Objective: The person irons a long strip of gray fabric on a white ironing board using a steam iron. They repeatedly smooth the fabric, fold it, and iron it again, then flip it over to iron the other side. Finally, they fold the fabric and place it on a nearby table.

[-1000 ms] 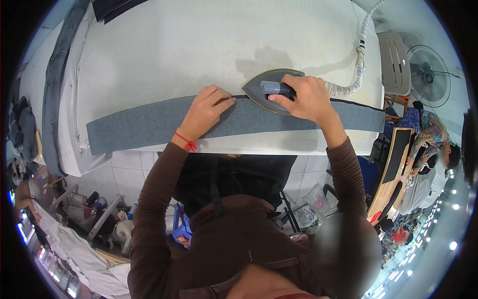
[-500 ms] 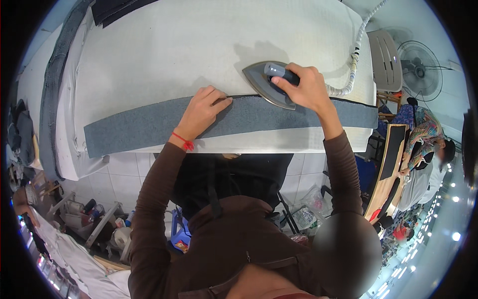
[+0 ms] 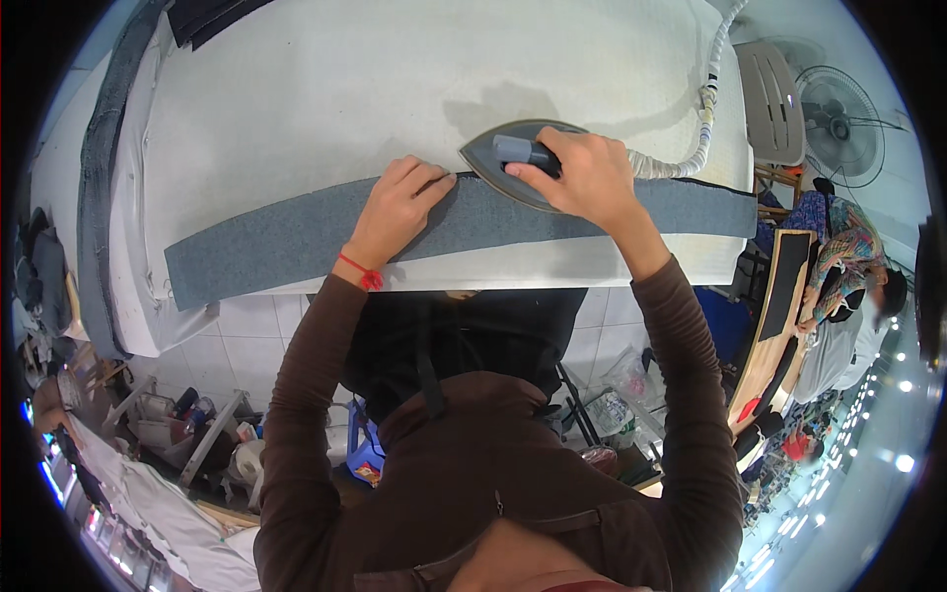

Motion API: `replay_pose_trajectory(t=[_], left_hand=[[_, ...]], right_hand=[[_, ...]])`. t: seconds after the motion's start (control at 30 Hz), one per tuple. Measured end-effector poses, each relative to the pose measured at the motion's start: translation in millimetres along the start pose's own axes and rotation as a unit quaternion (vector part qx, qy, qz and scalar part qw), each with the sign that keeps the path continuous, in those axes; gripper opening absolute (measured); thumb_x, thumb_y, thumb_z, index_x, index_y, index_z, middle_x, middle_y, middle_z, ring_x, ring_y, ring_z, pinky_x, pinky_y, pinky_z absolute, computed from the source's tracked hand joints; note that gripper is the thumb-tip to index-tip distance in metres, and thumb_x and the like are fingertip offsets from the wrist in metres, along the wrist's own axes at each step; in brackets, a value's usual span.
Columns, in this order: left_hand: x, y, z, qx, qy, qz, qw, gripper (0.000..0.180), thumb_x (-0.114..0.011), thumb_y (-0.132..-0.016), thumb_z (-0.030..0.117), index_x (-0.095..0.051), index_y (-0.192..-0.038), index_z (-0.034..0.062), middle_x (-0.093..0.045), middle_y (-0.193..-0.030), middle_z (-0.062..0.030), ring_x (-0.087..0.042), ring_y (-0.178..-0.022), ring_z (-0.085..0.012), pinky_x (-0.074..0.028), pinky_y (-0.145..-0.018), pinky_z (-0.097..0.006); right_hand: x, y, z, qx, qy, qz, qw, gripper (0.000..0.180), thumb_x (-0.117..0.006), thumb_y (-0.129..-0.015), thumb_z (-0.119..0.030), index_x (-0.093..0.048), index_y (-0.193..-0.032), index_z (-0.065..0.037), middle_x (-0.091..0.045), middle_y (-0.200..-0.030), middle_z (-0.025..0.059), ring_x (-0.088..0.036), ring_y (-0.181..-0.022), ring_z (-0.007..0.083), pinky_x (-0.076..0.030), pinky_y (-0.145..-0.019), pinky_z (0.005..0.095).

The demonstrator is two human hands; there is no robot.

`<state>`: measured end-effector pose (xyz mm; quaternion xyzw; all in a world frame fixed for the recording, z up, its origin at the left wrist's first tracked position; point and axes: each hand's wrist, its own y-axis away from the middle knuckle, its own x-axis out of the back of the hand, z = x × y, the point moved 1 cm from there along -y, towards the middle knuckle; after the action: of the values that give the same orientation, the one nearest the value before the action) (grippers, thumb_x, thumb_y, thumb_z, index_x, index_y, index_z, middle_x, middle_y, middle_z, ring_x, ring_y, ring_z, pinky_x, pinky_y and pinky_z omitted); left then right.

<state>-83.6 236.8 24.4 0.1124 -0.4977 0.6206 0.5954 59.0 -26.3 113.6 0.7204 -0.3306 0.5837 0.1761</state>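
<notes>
A long, slightly curved strip of grey-blue denim (image 3: 296, 232) lies along the near edge of the white padded ironing table (image 3: 326, 89). My right hand (image 3: 592, 178) is wrapped round the handle of a grey iron (image 3: 508, 150), which rests partly on the strip's far edge and partly on the table cover. My left hand (image 3: 400, 207) presses on the strip, its bent fingers and thumb pinching the far edge just left of the iron's tip. A dark band shows along that edge. My right hand hides the iron's rear.
A white-wrapped cord (image 3: 691, 163) runs from the iron to the upper right. Dark folded cloth (image 3: 212, 15) lies at the far left, and a long denim piece (image 3: 99, 197) hangs over the left side. Beyond the right end are a chair (image 3: 771, 104), a fan (image 3: 838, 123) and a person at another table.
The iron has slid left along the strip's far edge, closer to my left fingertips. My left hand stays at about the same spot on the strip. The whole view has shifted slightly.
</notes>
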Motion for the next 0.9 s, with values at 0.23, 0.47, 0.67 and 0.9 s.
replay_pose_trajectory(t=[0.23,0.47,0.67,0.9], left_hand=[[-1,1,1,-0.009,0.011,0.019,1.000,0.038,-0.076,-0.080,-0.010,-0.084,-0.114,0.0025,-0.077,-0.114,-0.0069,-0.070,-0.106,-0.0277,-0.059,-0.094,-0.041],[-4,-7,6,0.004,0.015,0.039,0.999,0.032,-0.082,-0.083,-0.008,-0.082,-0.113,0.0026,-0.076,-0.111,-0.0066,-0.070,-0.102,-0.0271,-0.058,-0.092,-0.041],[-26,-28,4,-0.004,0.021,0.020,1.000,0.026,-0.085,-0.086,-0.004,-0.079,-0.110,0.0039,-0.072,-0.105,-0.0059,-0.067,-0.098,-0.0265,-0.056,-0.087,-0.041],[-30,-31,3,-0.018,-0.002,0.009,1.000,0.032,-0.082,-0.085,-0.004,-0.078,-0.115,0.0065,-0.069,-0.106,-0.0053,-0.065,-0.097,-0.0261,-0.055,-0.087,-0.041]], right_hand=[[-7,-66,16,-0.046,-0.006,0.101,0.994,0.045,-0.088,-0.096,-0.053,-0.085,-0.107,-0.009,-0.082,-0.089,0.0122,-0.079,-0.082,0.0362,-0.061,-0.075,0.0486],[-4,-3,21,-0.035,-0.026,0.293,0.955,0.019,-0.092,-0.090,-0.017,-0.082,-0.105,-0.010,-0.080,-0.106,0.0052,-0.067,-0.100,0.0314,-0.045,-0.085,0.0465],[-64,50,-17,0.017,-0.015,0.170,0.985,0.016,-0.089,-0.088,-0.014,-0.083,-0.103,-0.015,-0.076,-0.106,-0.0044,-0.063,-0.102,0.0224,-0.040,-0.089,0.0428],[-80,32,-9,0.076,0.062,0.155,0.983,0.021,-0.084,-0.086,-0.013,-0.083,-0.107,-0.017,-0.073,-0.101,-0.0062,-0.063,-0.100,0.0180,-0.039,-0.089,0.0402]])
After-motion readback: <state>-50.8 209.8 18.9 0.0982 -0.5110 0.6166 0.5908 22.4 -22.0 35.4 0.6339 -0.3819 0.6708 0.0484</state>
